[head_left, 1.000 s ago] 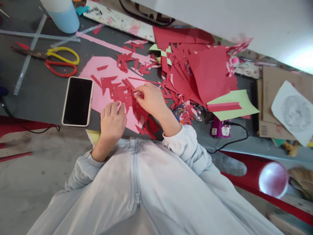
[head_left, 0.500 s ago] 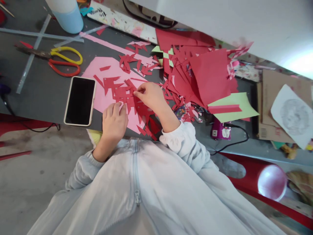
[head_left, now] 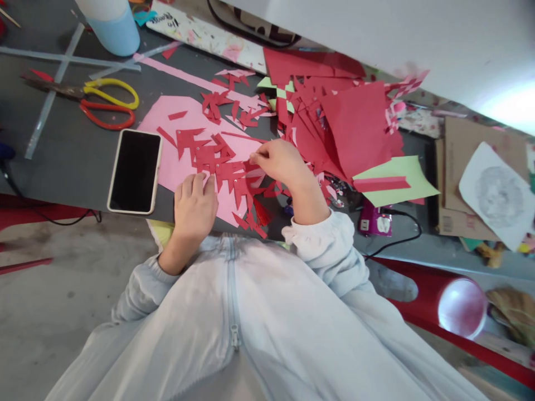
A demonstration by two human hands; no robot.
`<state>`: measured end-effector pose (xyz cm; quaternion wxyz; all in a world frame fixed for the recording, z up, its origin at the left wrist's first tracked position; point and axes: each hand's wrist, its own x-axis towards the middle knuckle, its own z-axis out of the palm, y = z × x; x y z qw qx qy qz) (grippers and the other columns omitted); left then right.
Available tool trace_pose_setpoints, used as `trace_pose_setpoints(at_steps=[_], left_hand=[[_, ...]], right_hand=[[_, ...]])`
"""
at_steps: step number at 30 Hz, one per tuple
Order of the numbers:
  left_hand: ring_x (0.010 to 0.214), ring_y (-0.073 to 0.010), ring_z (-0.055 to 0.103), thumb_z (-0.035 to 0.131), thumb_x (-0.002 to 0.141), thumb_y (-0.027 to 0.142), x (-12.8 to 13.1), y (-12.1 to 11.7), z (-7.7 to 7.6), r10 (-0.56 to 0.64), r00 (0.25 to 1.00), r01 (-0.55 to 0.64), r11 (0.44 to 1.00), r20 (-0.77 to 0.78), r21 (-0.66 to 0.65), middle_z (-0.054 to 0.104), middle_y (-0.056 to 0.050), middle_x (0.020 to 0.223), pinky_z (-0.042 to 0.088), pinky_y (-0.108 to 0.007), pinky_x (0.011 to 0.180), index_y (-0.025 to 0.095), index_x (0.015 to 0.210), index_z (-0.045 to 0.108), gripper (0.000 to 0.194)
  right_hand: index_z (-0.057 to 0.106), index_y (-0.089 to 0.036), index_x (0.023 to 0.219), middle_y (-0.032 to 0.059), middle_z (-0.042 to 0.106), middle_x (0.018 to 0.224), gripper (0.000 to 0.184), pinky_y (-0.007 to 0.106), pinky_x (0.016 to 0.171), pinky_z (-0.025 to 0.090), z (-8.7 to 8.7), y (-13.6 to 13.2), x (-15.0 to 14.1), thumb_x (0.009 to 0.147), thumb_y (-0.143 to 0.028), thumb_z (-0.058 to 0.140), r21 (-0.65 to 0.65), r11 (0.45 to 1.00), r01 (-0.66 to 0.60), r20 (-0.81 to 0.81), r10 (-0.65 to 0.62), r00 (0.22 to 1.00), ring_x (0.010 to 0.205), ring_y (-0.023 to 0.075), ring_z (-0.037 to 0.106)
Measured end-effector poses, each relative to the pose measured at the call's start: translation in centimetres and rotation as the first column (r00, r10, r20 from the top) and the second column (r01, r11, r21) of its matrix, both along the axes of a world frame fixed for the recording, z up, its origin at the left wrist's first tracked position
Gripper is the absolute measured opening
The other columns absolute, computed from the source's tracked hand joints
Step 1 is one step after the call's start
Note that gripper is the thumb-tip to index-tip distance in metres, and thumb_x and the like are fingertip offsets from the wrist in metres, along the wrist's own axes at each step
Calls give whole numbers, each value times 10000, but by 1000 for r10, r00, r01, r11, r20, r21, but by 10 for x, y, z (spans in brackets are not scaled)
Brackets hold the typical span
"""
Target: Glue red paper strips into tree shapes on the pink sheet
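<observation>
My left hand (head_left: 195, 203) lies with its fingers stretched out on the lower edge of a pink paper sheet (head_left: 165, 117), its fingertips at a jagged red paper cutout (head_left: 204, 159). To the right, my right hand (head_left: 280, 161) is closed in a pinch above the red pieces. What lies between its thumb and finger, if anything, is too small to make out. Several red cutouts with small round dots lie in a slanting row across the pink sheet, one (head_left: 240, 189) of them below the pinch. A red tassel (head_left: 261, 213) rests near the table edge.
A phone (head_left: 134, 171) lies left of the pink sheet, with yellow-and-red-handled scissors (head_left: 111, 106) behind it. A bottle of blue liquid (head_left: 115, 30) stands at the back left. Red paper sheets (head_left: 355, 128), a green sheet (head_left: 401, 178) and cardboard (head_left: 493, 145) are on the right.
My right hand has moved to the right, away from the middle cutouts, uncovering more of the red pieces. My left hand stays in place. The view has shifted slightly.
</observation>
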<state>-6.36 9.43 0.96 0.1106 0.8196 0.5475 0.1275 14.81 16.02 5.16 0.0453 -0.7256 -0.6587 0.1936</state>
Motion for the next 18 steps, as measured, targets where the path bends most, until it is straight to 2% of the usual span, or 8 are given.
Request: trace_pose_setpoints(at_steps=[4,7,12,18], left_hand=[[1298,-348,529,451,970,253,0,0,0,7,1000,-7,1000,21,-16,610,-177,1384,452,-529,1054,177,1370,597,433],[1301,-350,526,445,974,250,1,0,2,12,1000,-11,1000,24,-25,607,-181,1386,447,-530,1062,172,1377,593,436],[1312,-362,509,447,969,232,3,-1,5,20,1000,-20,999,0,-45,592,-209,1394,432,-533,1074,123,1393,581,457],[1316,-366,506,460,964,231,4,-1,6,8,1000,-8,999,-14,-35,591,-212,1392,430,-528,1073,118,1374,598,447]], right_hand=[[710,-175,646,35,644,604,305,312,630,380,6,-7,0,896,-342,663,-137,991,4,-63,-13,998,611,166,556],[712,-172,662,43,695,654,250,295,633,398,2,-8,-2,869,-312,698,-186,982,15,-149,-43,988,628,163,593],[700,-151,705,59,722,717,202,282,652,429,-4,-6,1,878,-242,651,-165,986,6,-275,-51,960,666,167,638],[651,-167,650,7,653,631,193,280,616,410,-3,-8,3,839,-208,663,-87,995,47,-401,-78,913,586,138,572]])
